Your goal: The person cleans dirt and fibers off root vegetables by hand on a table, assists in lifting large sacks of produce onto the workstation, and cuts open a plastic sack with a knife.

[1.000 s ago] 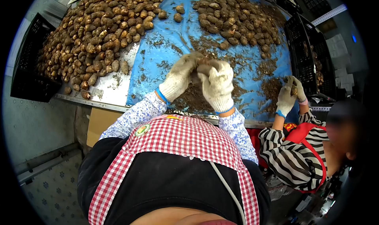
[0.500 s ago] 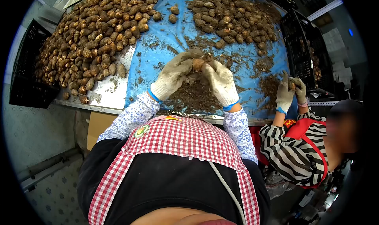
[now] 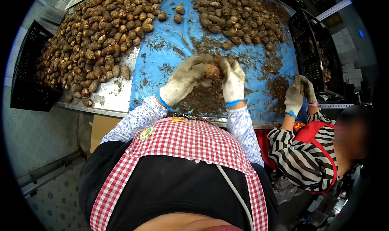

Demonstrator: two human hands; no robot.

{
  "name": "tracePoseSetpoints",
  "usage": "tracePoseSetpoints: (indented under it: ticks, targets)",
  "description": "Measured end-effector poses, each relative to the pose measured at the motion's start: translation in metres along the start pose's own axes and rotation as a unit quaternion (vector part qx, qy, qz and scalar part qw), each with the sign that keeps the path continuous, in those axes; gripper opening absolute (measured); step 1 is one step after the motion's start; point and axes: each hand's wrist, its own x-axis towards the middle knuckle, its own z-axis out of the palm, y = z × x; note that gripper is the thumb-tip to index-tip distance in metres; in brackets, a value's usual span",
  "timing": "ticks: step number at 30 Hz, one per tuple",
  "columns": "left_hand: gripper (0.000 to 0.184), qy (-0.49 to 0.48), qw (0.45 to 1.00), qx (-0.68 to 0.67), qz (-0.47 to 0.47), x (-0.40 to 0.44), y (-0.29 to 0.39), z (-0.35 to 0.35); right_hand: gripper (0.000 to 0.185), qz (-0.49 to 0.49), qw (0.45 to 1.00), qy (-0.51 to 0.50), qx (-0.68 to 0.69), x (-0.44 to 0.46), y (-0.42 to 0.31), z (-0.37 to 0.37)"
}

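My left hand (image 3: 187, 77), in a dirty white knit glove, is closed round a brown taro corm (image 3: 211, 71) above the blue sheet (image 3: 158, 60). Against the corm's right side, my right hand (image 3: 233, 79), gloved too, has its fingers bent and pressed together; its fingertips are partly hidden, and whether they grip the corm or loose root fibres is unclear. Below both hands lies a heap of dark soil and root scraps (image 3: 202, 99). Farther back on the sheet is a pile of soil-covered corms (image 3: 243, 22).
A big heap of cleaner corms (image 3: 97, 40) covers the metal table at left, beside a black crate (image 3: 30, 75). More black crates (image 3: 310, 48) stand at right. Near them a co-worker in a striped top (image 3: 302, 156) holds gloved hands (image 3: 299, 92) together.
The corm first shows between my hands half a second ago, and more of it is visible now. My right hand has turned more upright. The co-worker's hands have come closer together.
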Motion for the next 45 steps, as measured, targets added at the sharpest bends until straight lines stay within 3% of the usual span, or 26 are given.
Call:
tracePoseSetpoints:
  ticks: [1, 2, 3, 5, 8, 10, 13, 16, 17, 19, 21, 22, 23, 24, 26, 28, 30, 32, 34, 36, 37, 39, 41, 44, 45]
  targets:
    - [0.047, 0.01, 1.0, 0.014, 0.001, 0.0, 0.0, 0.001, 0.042, 0.04, 0.997, 0.044, 0.04, 0.005, 0.014, -0.008]
    - [0.047, 0.021, 0.999, 0.028, 0.005, 0.001, 0.001, 0.003, 0.04, 0.082, 0.987, 0.067, -0.118, 0.004, 0.019, -0.024]
    - [0.047, 0.034, 0.998, 0.041, 0.013, 0.004, 0.002, 0.003, 0.04, -0.147, 0.938, 0.058, -0.309, 0.005, 0.018, -0.026]
    - [0.048, 0.058, 0.994, 0.085, -0.038, 0.004, 0.009, -0.001, 0.044, 0.084, 0.991, -0.06, -0.081, -0.014, 0.015, -0.034]
    - [0.044, 0.086, 0.976, 0.188, -0.072, 0.006, 0.003, -0.004, 0.044, -0.122, 0.965, -0.103, -0.209, -0.026, -0.014, 0.002]
    - [0.04, 0.109, 0.967, 0.218, -0.074, 0.009, -0.008, -0.002, 0.042, -0.073, 0.954, -0.143, -0.254, -0.017, 0.001, -0.004]
    - [0.041, -0.012, 0.999, -0.01, -0.029, 0.009, 0.004, -0.003, 0.041, -0.044, 0.986, -0.116, -0.112, -0.024, -0.022, -0.003]
    - [0.039, 0.072, 0.941, 0.326, -0.059, 0.013, 0.019, 0.006, 0.041, -0.028, 0.982, -0.058, -0.176, -0.026, -0.016, -0.007]
    - [0.037, 0.076, 0.909, 0.41, -0.004, 0.011, 0.017, 0.008, 0.042, 0.018, 0.995, -0.052, -0.084, -0.029, -0.014, -0.002]
    - [0.034, 0.083, 0.816, 0.563, 0.104, 0.005, 0.013, 0.01, 0.043, -0.067, 0.974, -0.059, -0.21, -0.032, -0.015, 0.002]
    - [0.03, 0.105, 0.832, 0.544, 0.035, 0.007, 0.016, 0.013, 0.045, -0.132, 0.941, -0.063, -0.304, -0.029, -0.012, 0.002]
    - [0.028, 0.115, 0.839, 0.532, 0.001, 0.009, 0.022, 0.015, 0.046, -0.115, 0.942, -0.092, -0.301, -0.028, -0.011, 0.003]
    - [0.028, 0.1, 0.884, 0.453, -0.053, 0.011, 0.033, 0.018, 0.048, -0.099, 0.942, -0.122, -0.298, -0.027, -0.012, 0.005]
    - [0.028, 0.125, 0.89, 0.435, -0.048, 0.017, 0.022, 0.011, 0.049, -0.082, 0.94, -0.15, -0.295, -0.027, -0.016, 0.006]
    - [0.027, 0.172, 0.901, 0.398, -0.039, 0.031, -0.012, -0.012, 0.052, -0.267, 0.849, -0.161, -0.427, -0.029, -0.021, 0.01]
    - [0.027, 0.169, 0.927, 0.323, -0.09, 0.039, -0.01, -0.022, 0.053, -0.305, 0.852, -0.158, -0.396, -0.03, -0.008, 0.005]
    - [0.028, 0.209, 0.951, 0.186, -0.13, 0.046, -0.008, -0.033, 0.056, -0.251, 0.918, -0.114, -0.286, -0.033, 0.014, -0.002]
    - [0.036, 0.125, 0.983, 0.058, -0.118, 0.044, -0.011, -0.062, 0.059, -0.21, 0.944, -0.052, -0.249, -0.038, 0.009, -0.004]
    - [0.039, 0.121, 0.938, 0.197, -0.258, 0.045, 0.013, -0.023, 0.062, -0.195, 0.943, -0.019, -0.268, -0.039, 0.009, -0.009]
    - [0.034, -0.005, 0.932, 0.346, -0.112, 0.025, 0.016, -0.006, 0.059, -0.227, 0.921, -0.05, -0.312, -0.036, 0.007, -0.008]
    - [0.033, 0.046, 0.939, 0.31, -0.143, 0.018, 0.02, 0.003, 0.058, -0.244, 0.908, -0.066, -0.333, -0.035, 0.005, -0.006]
    - [0.031, 0.056, 0.946, 0.317, -0.049, 0.018, 0.01, -0.003, 0.052, -0.154, 0.963, -0.063, -0.213, -0.037, -0.011, 0.002]
    - [0.031, 0.068, 0.931, 0.358, 0.006, 0.019, 0.005, -0.005, 0.045, -0.014, 0.991, -0.134, -0.005, -0.034, -0.016, 0.0]
    - [0.031, 0.072, 0.878, 0.472, 0.042, 0.016, 0.011, 0.003, 0.043, -0.033, 0.976, -0.119, -0.179, -0.033, -0.028, 0.001]
    - [0.031, 0.062, 0.857, 0.508, 0.061, 0.015, 0.015, 0.005, 0.043, -0.037, 0.982, -0.097, -0.156, -0.031, -0.021, 0.005]
